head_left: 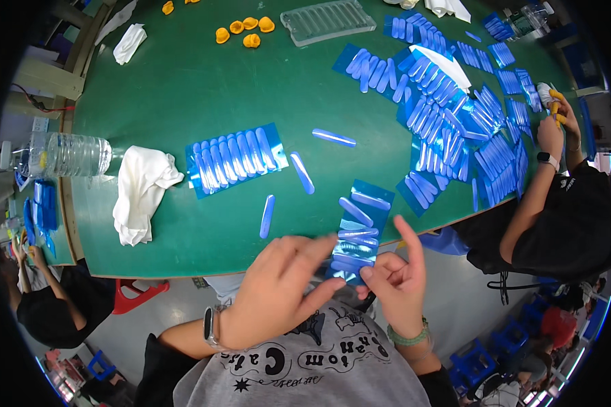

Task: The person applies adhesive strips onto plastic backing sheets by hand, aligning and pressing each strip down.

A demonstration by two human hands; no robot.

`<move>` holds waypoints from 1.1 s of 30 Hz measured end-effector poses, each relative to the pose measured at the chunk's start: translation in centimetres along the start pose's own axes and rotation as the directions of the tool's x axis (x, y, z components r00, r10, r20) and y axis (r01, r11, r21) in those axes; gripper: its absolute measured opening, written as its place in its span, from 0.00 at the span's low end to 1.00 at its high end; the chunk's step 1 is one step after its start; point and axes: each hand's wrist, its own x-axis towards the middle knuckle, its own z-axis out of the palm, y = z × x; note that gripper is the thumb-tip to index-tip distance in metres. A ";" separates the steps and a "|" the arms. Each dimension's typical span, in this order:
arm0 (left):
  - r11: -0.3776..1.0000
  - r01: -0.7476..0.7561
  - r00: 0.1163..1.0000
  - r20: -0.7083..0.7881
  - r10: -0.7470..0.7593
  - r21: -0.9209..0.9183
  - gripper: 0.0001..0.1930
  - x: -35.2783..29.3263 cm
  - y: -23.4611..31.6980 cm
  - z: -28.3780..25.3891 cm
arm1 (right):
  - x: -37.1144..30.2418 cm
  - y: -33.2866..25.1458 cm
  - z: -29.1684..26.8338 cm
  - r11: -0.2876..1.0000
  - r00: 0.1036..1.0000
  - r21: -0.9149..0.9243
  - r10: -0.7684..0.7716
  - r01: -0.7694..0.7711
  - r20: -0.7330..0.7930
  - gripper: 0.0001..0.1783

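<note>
A shiny blue film sheet [361, 233] carrying several rounded blue strips lies tilted at the table's front edge. Its lower edge is held by my right hand [395, 281], thumb on top and index finger raised. My left hand [282, 288] is beside the sheet's left side, thumb and fingers apart, fingertips at or just over the strips. Three loose blue strips lie beyond my hands: one upright [267, 216], one slanted [302, 173] and one nearly level [334, 138]. Farther left rests another blue sheet [234, 160] with a row of strips.
A heap of strip-covered blue sheets [448, 115] spreads over the table's right side. A white cloth [142, 193] and a water bottle [75, 154] lie left. Orange finger cots [251, 41] and a clear grooved tray [329, 22] are at the back. A co-worker's hand [551, 136] is right.
</note>
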 end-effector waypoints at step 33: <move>0.473 0.181 0.946 0.022 -0.322 -0.862 0.36 3.4 -0.2 -1.2 | 4.6 -3.9 1.0 0.993 0.981 0.113 0.023 -0.046 0.194 0.03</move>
